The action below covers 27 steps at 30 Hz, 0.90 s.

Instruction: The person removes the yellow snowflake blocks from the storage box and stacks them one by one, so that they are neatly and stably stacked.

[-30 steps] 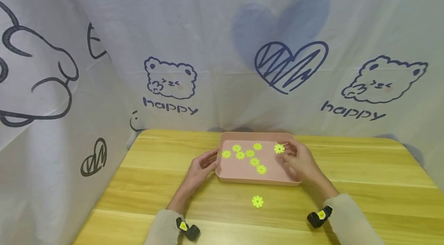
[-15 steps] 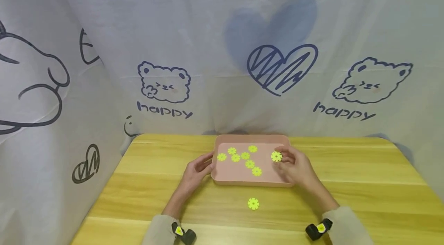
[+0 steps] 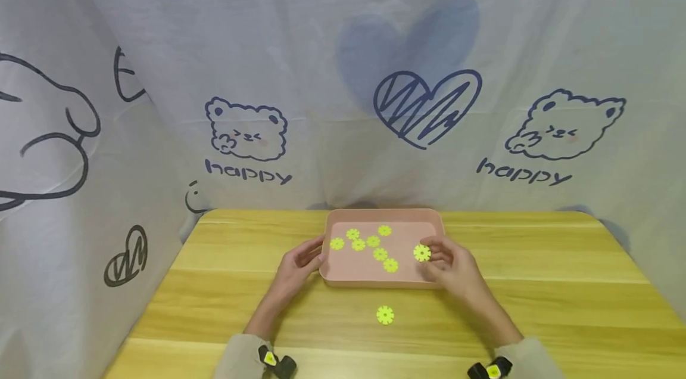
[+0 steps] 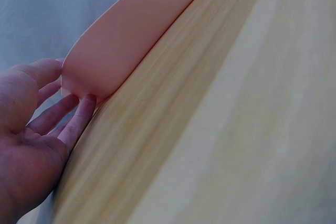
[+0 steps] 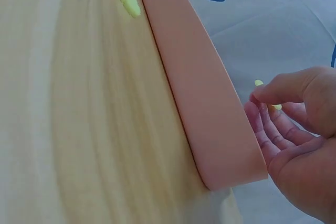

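Note:
A pink rectangular tray (image 3: 409, 275) lies on the wooden table, holding several yellow-green notched plastic discs (image 3: 390, 265), each with a small central hole. My left hand (image 3: 295, 266) touches the tray's left end; in the left wrist view its fingertips (image 4: 89, 100) rest against the outer wall. Over the tray's right end, my right hand (image 3: 455, 266) pinches one disc (image 3: 422, 252) between thumb and fingers. The right wrist view shows this disc mostly hidden behind the thumb (image 5: 278, 88). Another disc (image 3: 385, 315) lies flat on the table in front of the tray.
The wooden table (image 3: 536, 283) extends to both sides of the tray. Close behind its far edge hangs a white cloth (image 3: 321, 99) printed with hearts and bears. More printed cloth (image 3: 53, 260) hangs at the left.
My right hand has brought the pinched disc a little nearer, still above the tray. My left hand stays at the tray's left end. The head view has shifted slightly.

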Available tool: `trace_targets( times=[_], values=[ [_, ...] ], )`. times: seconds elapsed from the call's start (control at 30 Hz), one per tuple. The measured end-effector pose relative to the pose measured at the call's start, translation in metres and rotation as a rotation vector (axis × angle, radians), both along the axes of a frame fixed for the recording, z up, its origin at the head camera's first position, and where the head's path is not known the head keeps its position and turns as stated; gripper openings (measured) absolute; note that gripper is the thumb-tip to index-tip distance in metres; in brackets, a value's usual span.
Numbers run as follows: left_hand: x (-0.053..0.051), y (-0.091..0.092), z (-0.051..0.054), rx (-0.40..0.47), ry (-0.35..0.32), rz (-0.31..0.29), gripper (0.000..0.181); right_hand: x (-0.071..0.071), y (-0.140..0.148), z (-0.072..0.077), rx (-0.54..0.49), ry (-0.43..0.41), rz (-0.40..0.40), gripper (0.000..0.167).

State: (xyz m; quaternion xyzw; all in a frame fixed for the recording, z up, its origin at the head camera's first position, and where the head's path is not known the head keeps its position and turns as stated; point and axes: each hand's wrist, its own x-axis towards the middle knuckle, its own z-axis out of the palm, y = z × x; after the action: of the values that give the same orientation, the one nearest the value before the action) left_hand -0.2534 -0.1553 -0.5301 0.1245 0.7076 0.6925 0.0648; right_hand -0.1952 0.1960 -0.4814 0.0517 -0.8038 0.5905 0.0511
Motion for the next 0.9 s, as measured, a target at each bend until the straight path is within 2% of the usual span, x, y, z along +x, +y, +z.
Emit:
trace_targets(
  times=[0.17, 0.37, 0.6, 0.9],
  values=[
    [0.001, -0.003, 0.000, -0.010, 0.000, 0.008, 0.046, 0.003, -0.002, -0.003, -0.024, -0.039, 0.009, 0.045],
    [-0.001, -0.002, -0.001, 0.010, 0.005, 0.001, 0.046, 0.006, -0.004, -0.003, -0.043, 0.018, 0.047, 0.043],
    [0.000, 0.000, 0.000, 0.005, -0.006, -0.009, 0.047, 0.014, -0.009, -0.002, -0.039, 0.043, 0.065, 0.039],
    [0.001, 0.000, 0.001, 0.005, -0.007, -0.005, 0.046, 0.028, -0.016, -0.007, 0.032, 0.182, 0.145, 0.043]
  ],
)
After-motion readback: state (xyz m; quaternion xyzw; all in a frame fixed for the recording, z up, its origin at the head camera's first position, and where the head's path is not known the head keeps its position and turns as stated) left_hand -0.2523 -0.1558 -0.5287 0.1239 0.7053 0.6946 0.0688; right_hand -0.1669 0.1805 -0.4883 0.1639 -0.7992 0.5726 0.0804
